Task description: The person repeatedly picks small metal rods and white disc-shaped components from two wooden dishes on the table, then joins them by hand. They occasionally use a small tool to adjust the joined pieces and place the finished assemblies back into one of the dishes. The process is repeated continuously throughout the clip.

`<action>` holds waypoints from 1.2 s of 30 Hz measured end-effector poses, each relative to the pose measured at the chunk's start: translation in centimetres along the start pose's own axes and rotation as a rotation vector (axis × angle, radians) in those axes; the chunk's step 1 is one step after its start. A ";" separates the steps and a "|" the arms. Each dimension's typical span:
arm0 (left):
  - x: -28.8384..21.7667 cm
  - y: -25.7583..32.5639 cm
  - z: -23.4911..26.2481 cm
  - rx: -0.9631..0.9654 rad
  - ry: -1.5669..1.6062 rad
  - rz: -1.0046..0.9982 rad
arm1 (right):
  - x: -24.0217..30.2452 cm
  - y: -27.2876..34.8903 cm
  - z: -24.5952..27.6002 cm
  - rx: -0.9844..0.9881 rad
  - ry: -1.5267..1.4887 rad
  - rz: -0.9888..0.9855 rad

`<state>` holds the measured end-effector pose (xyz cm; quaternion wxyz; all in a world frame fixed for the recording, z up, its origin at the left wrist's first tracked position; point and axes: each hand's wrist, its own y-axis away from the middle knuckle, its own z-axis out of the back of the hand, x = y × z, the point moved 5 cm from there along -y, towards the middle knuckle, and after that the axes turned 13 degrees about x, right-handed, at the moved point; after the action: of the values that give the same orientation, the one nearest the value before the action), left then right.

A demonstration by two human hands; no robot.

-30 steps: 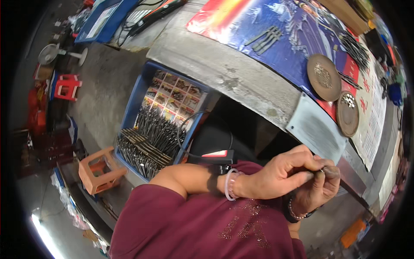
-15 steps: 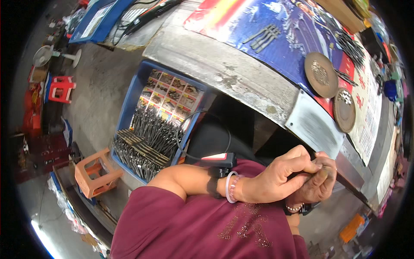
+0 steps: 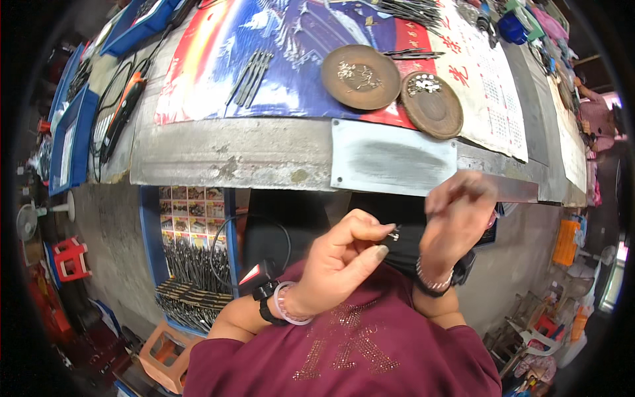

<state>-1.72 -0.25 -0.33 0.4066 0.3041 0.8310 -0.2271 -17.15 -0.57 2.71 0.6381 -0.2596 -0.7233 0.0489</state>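
My left hand (image 3: 345,257) is above my lap, thumb and forefinger closed on a small shiny metal piece (image 3: 395,233) at the fingertips. To its right, my right hand (image 3: 455,221) is raised near the table edge. Motion smears its fingers, so I cannot see whether it holds anything. Ahead of it lies a pale metal plate (image 3: 390,162) with a dark smudge, at the table's edge. Beyond the plate, one round brown dish (image 3: 364,100) bears thin small metal bits. A second brown dish (image 3: 433,114) carries white and dark small pieces.
Several slim black rods (image 3: 251,79) lie on the printed table sheet (image 3: 205,66), and a black bundle (image 3: 413,10) lies farther back. Below the table at left, a blue crate (image 3: 153,231) is packed with black rods. An orange stool (image 3: 155,354) stands beside it.
My hands were pressed together at the right; now they are apart. The right one has lifted toward the table edge. The whole view has turned, bringing the table straight ahead.
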 end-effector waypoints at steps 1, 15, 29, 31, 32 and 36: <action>0.2 -0.1 0.1 -0.034 0.084 0.024 | 0.4 0.3 -1.1 0.142 0.056 0.062; 1.0 -0.6 -0.3 -0.053 0.522 0.105 | 0.3 1.6 -1.2 0.284 0.215 0.083; -0.7 -3.5 1.1 -0.073 0.205 0.298 | -2.3 -1.7 7.3 0.161 0.381 -0.082; -1.7 -5.1 1.8 -0.027 -0.091 0.353 | -2.4 -2.6 8.5 0.231 0.422 -0.175; -2.1 -6.0 2.0 0.011 -0.233 0.401 | -2.2 -3.1 9.0 0.256 0.471 -0.184; -3.0 -11.0 1.8 0.275 -0.942 0.281 | -1.7 -4.4 9.9 0.351 0.605 -0.171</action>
<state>-6.90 -10.16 2.57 0.7200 0.3283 0.4709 -0.3899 -27.86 -2.55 1.16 0.8600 -0.0871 -0.5012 0.0397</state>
